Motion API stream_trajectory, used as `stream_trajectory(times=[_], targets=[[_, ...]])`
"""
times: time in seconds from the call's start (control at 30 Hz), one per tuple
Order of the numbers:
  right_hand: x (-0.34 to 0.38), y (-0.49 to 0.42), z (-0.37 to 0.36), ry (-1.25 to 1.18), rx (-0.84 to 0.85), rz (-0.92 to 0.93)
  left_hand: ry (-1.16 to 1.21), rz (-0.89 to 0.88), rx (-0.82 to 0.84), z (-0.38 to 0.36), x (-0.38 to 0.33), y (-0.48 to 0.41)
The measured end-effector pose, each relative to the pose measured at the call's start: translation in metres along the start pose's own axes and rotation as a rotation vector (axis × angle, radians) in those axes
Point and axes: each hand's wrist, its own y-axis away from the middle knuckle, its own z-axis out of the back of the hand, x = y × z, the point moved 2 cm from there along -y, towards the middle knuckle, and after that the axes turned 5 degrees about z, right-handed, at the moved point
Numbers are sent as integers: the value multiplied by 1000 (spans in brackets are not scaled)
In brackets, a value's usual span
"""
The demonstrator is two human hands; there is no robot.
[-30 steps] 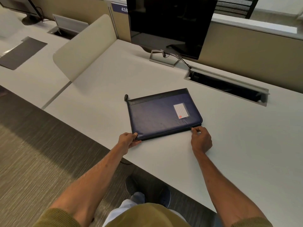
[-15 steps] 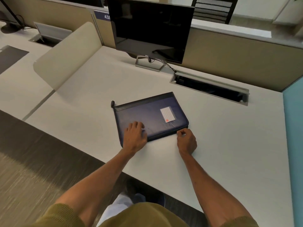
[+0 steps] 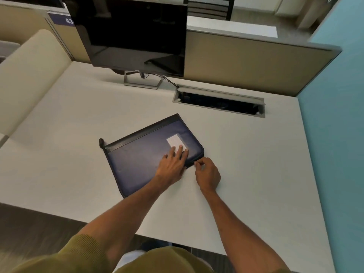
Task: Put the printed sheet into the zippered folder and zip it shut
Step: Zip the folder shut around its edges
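Note:
A dark blue zippered folder [image 3: 141,156] with a black spine strip and a white label [image 3: 174,141] lies flat and closed on the white desk [image 3: 256,174]. My left hand [image 3: 173,164] presses flat on the folder's cover near its right end, fingers spread and reaching the label. My right hand [image 3: 206,173] sits at the folder's near right corner, its fingertips pinched at the edge where the zipper runs; the pull itself is too small to make out. The printed sheet is not visible.
A black monitor [image 3: 134,34] on a metal stand is at the back of the desk, its cable running into an open cable tray [image 3: 218,103]. A beige partition [image 3: 256,62] runs behind. A cream divider [image 3: 25,75] stands left, a teal panel [image 3: 334,134] right.
My left hand moved from the folder's near left corner onto its cover, then slid right to the label. My right hand stayed pinched at the near right corner. The camera view shifted right.

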Motion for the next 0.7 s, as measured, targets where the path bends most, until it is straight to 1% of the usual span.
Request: stream_trajectory(times=[0.1,0.23,0.33,0.57,0.7], targets=[[-8,-13,8,-48,-72,-96,-42,-52,12,-3,4,-2],[-14,-31,17,-39,-49,-78,-90,-106,12,-10,8,1],[-10,-48,20,-38,-26,-4,-118,-143,6,-10,10,-1],[13,-94,23,31,164,225,-149,-210,-2,-18,17,2],[21,-102,16,79,202,275,-118,-229,-5,-13,24,-2]])
